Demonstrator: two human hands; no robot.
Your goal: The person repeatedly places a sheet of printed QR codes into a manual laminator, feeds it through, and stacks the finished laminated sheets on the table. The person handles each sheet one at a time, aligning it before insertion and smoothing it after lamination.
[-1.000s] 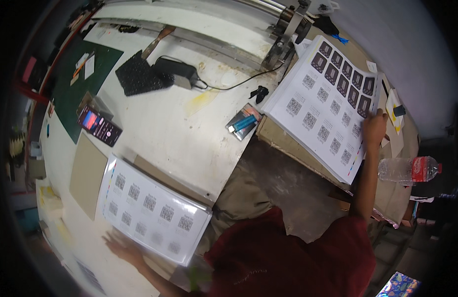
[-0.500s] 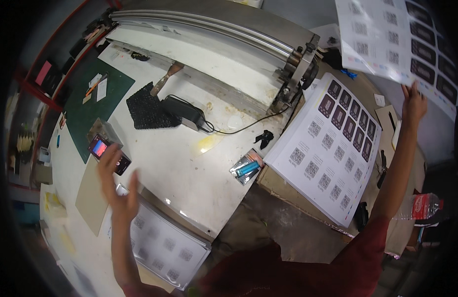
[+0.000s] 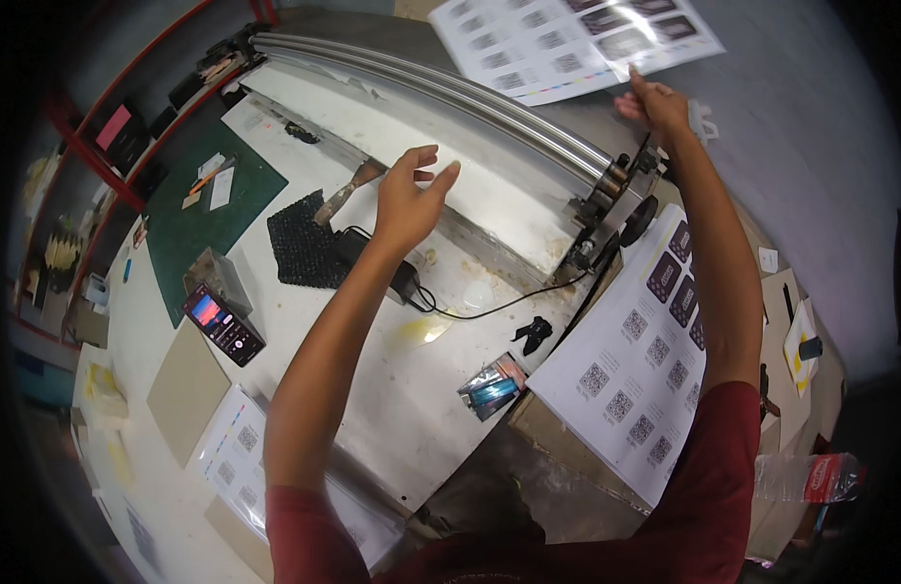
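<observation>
Overhead, stained white worktable [image 3: 411, 409], green cutting mat [image 3: 202, 229]

Overhead light is falling evenly on the white worktable [image 3: 392, 389]; glare is washing out part of the raised printed sheet [image 3: 577, 34]. Fisheye distortion is bending the metal rollers [image 3: 441, 88]. Rim is darkening into vignette; edges are blurring slightly.

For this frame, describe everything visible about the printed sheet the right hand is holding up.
The printed sheet is a large white sheet of thin, paper-like stock, printed with rows of small square code blocks; some panels toward its far right are dark. A thin colour strip runs along its near edge. It is held in the air above the long metal roller, tilted, its top cut off by the picture edge. The right hand grips its near right edge; the left hand is apart from it, open.
</observation>
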